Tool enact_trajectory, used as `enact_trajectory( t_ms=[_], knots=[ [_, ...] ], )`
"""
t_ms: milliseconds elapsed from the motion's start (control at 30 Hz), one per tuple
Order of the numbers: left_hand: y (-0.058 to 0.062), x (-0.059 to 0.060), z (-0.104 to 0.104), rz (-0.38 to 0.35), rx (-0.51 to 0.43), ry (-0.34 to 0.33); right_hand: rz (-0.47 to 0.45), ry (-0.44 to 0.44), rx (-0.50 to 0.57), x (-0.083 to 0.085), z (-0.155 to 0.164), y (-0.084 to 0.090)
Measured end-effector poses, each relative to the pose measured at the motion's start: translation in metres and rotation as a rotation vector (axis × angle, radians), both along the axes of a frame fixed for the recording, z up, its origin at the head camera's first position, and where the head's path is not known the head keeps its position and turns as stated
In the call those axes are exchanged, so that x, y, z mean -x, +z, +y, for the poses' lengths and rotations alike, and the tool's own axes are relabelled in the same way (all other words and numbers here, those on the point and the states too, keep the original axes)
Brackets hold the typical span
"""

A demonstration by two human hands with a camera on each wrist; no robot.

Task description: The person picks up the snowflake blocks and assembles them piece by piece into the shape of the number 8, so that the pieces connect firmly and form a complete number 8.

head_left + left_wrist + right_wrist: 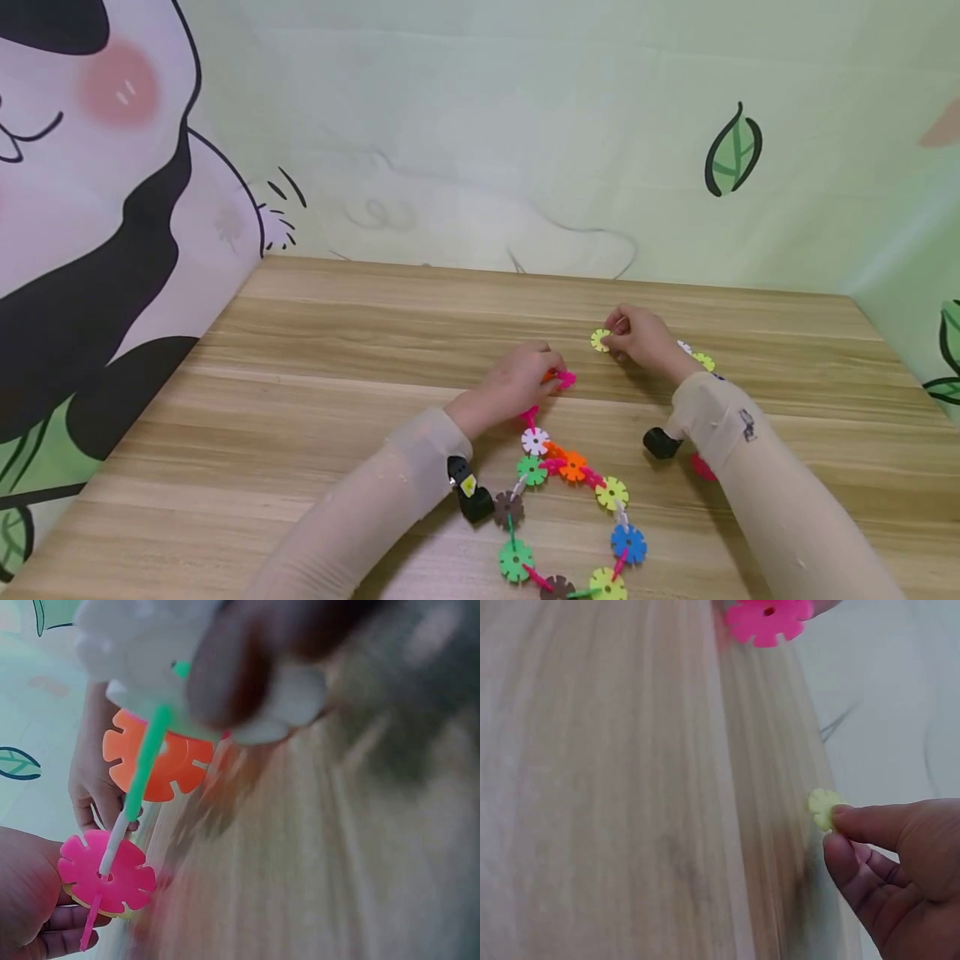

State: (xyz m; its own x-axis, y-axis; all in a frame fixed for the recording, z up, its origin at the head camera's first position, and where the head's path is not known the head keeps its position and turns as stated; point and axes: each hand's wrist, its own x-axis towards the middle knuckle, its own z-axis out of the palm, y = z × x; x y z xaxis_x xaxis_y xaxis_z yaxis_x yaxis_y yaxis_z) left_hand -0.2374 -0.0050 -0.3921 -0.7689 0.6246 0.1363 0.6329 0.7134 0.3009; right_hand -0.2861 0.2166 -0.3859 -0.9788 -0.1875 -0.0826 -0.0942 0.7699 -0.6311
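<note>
I see my right hand (642, 337) near the middle of the tabletop (315, 392), a bit toward the far edge. Its thumb and fingers pinch a small yellow-green snowflake disc (600, 339). In the right wrist view the same disc (823, 807) sticks out from my fingertips (845, 817), just above the wood.

My left hand (525, 379) is close by, a little nearer to me. Its fingers curl around the top end of a chain of flower discs (573, 492). A pink disc (566, 379) peeks out from under that hand, with a bit of orange beside it. In the left wrist view I see the pink disc (106, 874) held at my fingers, an orange disc (157, 761) higher up, and a thin green and white stick running between them.

The chain lies on the tabletop and runs from my left hand toward the near edge, making a loop. It has white, green, orange, yellow, blue and brown discs joined together.

A few loose discs (701, 360) lie behind my right wrist, toward the right edge. One more pink piece (702, 467) lies under my right sleeve.
</note>
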Motion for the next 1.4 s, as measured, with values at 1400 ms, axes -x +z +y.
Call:
enact_trajectory(
  t_ms=[1400],
  knots=[
    [-0.009,-0.004,-0.004,0.030,-0.126,0.032,-0.255,0.154,0.423,-0.051,-0.011,-0.013]
  ],
)
